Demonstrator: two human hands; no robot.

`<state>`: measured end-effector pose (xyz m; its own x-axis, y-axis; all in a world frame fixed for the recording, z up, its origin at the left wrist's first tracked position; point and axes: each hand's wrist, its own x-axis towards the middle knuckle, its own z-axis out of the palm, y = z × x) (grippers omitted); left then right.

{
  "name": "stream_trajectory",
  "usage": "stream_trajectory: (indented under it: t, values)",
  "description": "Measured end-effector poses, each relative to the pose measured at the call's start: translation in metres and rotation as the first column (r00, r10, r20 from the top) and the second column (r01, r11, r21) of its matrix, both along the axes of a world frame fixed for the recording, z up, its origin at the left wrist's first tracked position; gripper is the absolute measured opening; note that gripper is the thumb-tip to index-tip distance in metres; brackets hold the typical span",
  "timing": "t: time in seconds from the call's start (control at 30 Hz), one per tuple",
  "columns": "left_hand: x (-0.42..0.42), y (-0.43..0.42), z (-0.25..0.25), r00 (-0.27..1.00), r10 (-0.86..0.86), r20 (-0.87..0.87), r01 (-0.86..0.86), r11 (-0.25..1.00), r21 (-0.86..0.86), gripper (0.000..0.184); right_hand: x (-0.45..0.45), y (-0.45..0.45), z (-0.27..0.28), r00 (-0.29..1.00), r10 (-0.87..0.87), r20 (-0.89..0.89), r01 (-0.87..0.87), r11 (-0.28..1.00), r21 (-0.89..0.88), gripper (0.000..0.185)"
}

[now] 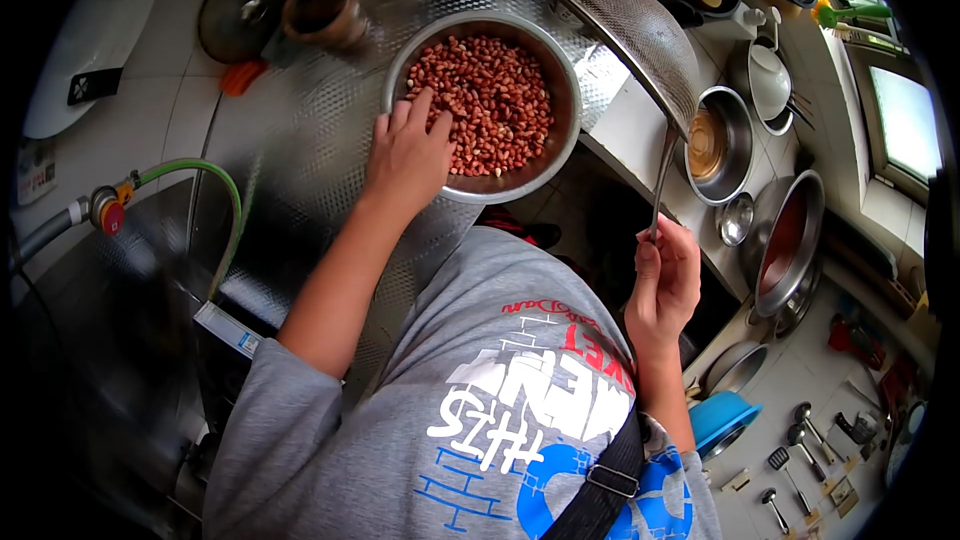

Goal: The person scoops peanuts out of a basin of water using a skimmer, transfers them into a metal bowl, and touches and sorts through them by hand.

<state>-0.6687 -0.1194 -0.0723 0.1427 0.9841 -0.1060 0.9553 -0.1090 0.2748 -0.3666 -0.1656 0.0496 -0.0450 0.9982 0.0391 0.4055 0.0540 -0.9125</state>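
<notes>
A metal bowl [570, 90] stands on the textured metal counter [300, 130], part-filled with reddish-brown nuts [490, 105] that look like peanuts. My left hand [405, 155] reaches over the bowl's near left rim, its fingers apart and their tips resting on the nuts. Nothing is visibly gripped in it. Off to the right, my right hand [665, 285] pinches the end of the thin handle of a large mesh strainer [635, 25]. The strainer is raised to the right of the bowl, tilted, with its mesh basket away from me.
A wooden mortar [325, 20] and a glass lid [238, 15] lie at the back left. A green hose [238, 200] curves at the left. Along the right stand a metal pan [735, 145], a big metal basin [810, 230] and a blue basin [725, 415]. Utensils [800, 440] hang lower right.
</notes>
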Motion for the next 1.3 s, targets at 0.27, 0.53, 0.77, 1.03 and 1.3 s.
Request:
stream_trajectory:
  t: [0.27, 0.53, 0.77, 1.03, 1.3]
  values:
    - [0.028, -0.02, 0.006, 0.939, -0.21, 0.272, 0.227, 0.974, -0.03, 0.022, -0.002, 0.002, -0.003, 1.0, 0.006, -0.014, -0.006, 1.0, -0.024, 0.034]
    - [0.029, 0.014, -0.019, 0.932, -0.246, 0.265, 0.191, 0.958, 0.215, 0.012, -0.005, 0.003, -0.003, 1.0, 0.019, -0.009, -0.019, 0.999, -0.035, 0.034]
    - [0.024, 0.056, -0.033, 0.963, -0.243, 0.117, 0.212, 0.95, 0.228, 0.039, -0.005, 0.002, -0.002, 1.0, 0.009, -0.01, -0.009, 0.997, -0.071, 0.035]
    - [0.017, 0.032, -0.02, 0.981, -0.187, 0.055, 0.183, 0.98, 0.081, 0.041, -0.001, 0.001, -0.002, 1.0, -0.007, 0.015, 0.008, 0.998, -0.06, 0.034]
    - [0.015, -0.029, 0.01, 0.992, -0.123, 0.04, 0.127, 0.983, -0.129, 0.04, 0.0, 0.002, -0.003, 1.0, -0.017, 0.008, 0.018, 0.999, -0.049, 0.033]
